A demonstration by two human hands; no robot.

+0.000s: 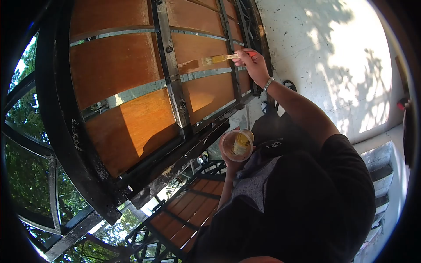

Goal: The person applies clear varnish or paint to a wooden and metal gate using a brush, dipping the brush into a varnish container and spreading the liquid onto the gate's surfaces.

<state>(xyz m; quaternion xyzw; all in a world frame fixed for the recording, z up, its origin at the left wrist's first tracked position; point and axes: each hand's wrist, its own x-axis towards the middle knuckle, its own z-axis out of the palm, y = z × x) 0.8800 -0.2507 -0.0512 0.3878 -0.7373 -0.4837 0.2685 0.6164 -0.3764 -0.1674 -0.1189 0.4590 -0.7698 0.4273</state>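
My right hand [251, 61] is closed around the handle of a paintbrush [218, 58], a wristband above it. The brush's bristles lie over a brown wooden plank [197, 46], beside a darker, wet-looking streak. Lower down, my left hand [230, 162] holds a clear plastic cup [227, 144] close to my body. Inside the cup is a yellowish item, with some pale liquid at the bottom. The planks sit in a black metal frame [165, 44], with narrow gaps between them.
A second set of brown slats in a black frame [182, 201] stands below. Black metal railing [55, 193] with trees behind it runs along the left. To the right lies a pale floor [302, 83] with leaf shadows, and steps [381, 175] are further down.
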